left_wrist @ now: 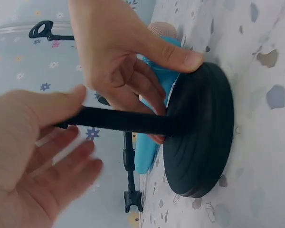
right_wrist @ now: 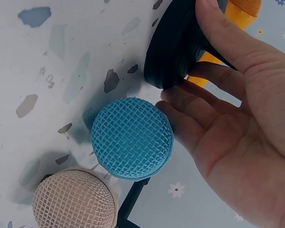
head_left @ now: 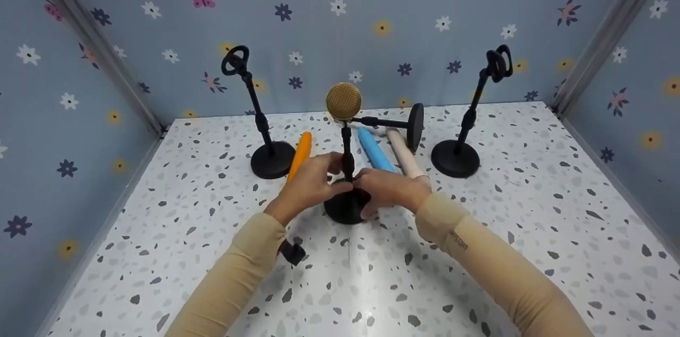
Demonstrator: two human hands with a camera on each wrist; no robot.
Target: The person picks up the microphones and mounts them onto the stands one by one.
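Note:
A black microphone stand [head_left: 344,213] stands upright on its round base at the middle of the table, with a gold-grilled microphone [head_left: 343,101] at its top. My left hand [head_left: 309,180] is around the pole, its thumb and index finger against it and the other fingers loosely bent. My right hand [head_left: 390,189] grips the round base, thumb on the rim and fingers near the pole's foot. Close to the right hand lie a blue microphone [right_wrist: 132,137] and a beige microphone [right_wrist: 75,199]. An orange microphone [head_left: 301,152] lies behind the left hand.
Stands without microphones rise at the left [head_left: 271,160] and right [head_left: 456,159]. Another stand [head_left: 415,127] lies on its side at the back, behind the blue and beige microphones. Flowered walls [head_left: 340,34] enclose the speckled table [head_left: 212,252] at the back and sides.

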